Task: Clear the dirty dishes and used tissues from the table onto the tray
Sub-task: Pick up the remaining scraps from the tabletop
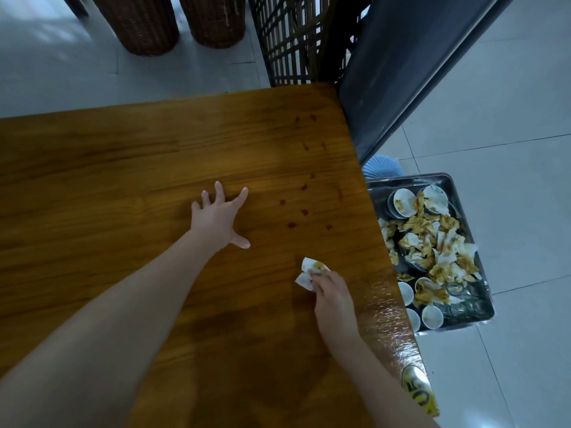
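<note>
My right hand [332,299] pinches a crumpled, stained white tissue [310,271] against the wooden table [123,168], near its right edge. My left hand [217,218] rests flat on the table with its fingers spread, holding nothing. To the right and below the table's edge, a metal tray [454,182] holds several dirty white bowls [403,201], small cups [432,316] and a heap of stained tissues [432,242].
Several dark red sauce drops [304,212] dot the table ahead of my right hand. A dark slanted panel [401,72] and a lattice screen [293,38] stand past the far right corner. Two wicker baskets [148,23] sit on the tiled floor beyond.
</note>
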The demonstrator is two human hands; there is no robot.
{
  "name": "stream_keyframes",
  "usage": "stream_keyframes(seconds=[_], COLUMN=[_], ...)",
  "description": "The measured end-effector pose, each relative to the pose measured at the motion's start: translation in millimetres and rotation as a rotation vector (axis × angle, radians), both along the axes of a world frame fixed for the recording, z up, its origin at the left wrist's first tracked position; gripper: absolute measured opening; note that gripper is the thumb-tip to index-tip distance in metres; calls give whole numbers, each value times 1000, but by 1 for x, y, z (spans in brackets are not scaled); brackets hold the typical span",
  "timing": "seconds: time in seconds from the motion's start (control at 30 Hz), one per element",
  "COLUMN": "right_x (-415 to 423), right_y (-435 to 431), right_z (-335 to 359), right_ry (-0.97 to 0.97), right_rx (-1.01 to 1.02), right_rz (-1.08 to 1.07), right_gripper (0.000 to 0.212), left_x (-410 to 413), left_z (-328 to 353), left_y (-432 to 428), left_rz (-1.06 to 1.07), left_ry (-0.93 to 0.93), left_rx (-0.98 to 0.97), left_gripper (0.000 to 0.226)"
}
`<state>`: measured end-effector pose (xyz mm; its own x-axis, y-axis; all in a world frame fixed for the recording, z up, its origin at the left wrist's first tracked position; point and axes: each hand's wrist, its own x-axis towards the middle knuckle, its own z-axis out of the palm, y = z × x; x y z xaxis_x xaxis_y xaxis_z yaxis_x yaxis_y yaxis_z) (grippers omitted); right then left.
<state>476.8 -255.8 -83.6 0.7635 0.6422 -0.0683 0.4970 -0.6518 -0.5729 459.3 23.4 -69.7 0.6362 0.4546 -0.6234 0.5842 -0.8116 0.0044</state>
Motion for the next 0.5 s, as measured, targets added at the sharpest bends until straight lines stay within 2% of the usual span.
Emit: stream_keyframes(seconds=[0.13, 0.27, 0.33, 0.43, 0.5], right_x=[22, 71, 87, 84, 65], right_y=[-5, -7, -5, 2, 8], right_z=[3, 6, 7, 8, 9], right_ry=[-17, 23, 21, 35, 47], right_rx=[10, 15, 1, -2, 13], right_rz=[-3, -296, -343, -420, -393], right_gripper=[19, 11, 10, 10, 11], left_x=[2, 2, 2, 2, 2], left_z=[0, 2, 2, 0, 0], left_y=[0, -1, 0, 0, 1], left_rz=[18, 17, 11, 9, 4], left_ry=[6, 6, 2, -3, -2], left_rx=[1, 10, 9, 11, 16], left_gripper=[128, 127, 128, 128, 128])
